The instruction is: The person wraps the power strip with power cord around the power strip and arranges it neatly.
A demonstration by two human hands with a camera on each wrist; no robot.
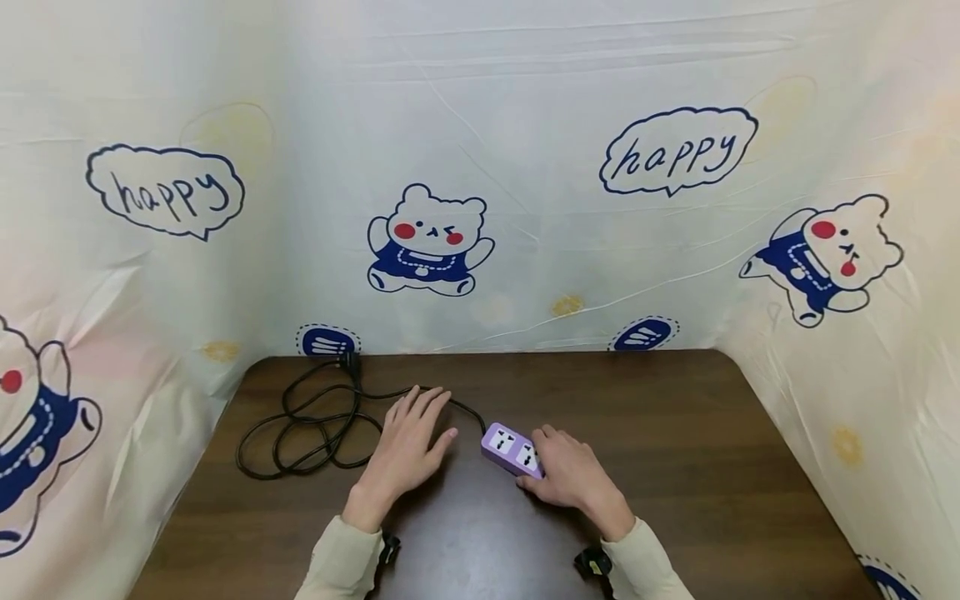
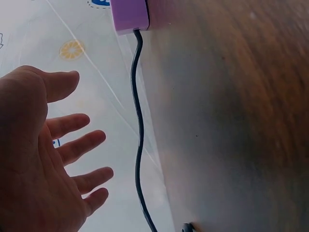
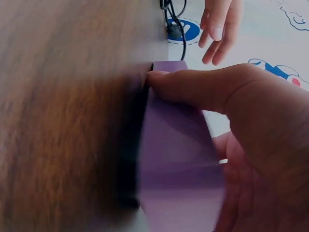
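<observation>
A purple power strip (image 1: 512, 450) with white sockets lies on the table right of centre. My right hand (image 1: 570, 477) grips its right end, the thumb along the near side and the fingers over the far side; in the right wrist view the thumb presses the purple side (image 3: 178, 140). My left hand (image 1: 408, 446) is left of the strip, palm down with fingers spread, holding nothing, near the black cable (image 1: 471, 410). In the left wrist view the left hand (image 2: 53, 154) is apart from the cable (image 2: 137, 111), which runs out of the strip's end (image 2: 129, 14).
Loose loops of black cable (image 1: 322, 442) lie on the left part of the brown table (image 1: 712, 467), with the plug (image 1: 348, 361) at the back edge. A pale printed cloth (image 1: 540, 250) hangs behind and at both sides of the table.
</observation>
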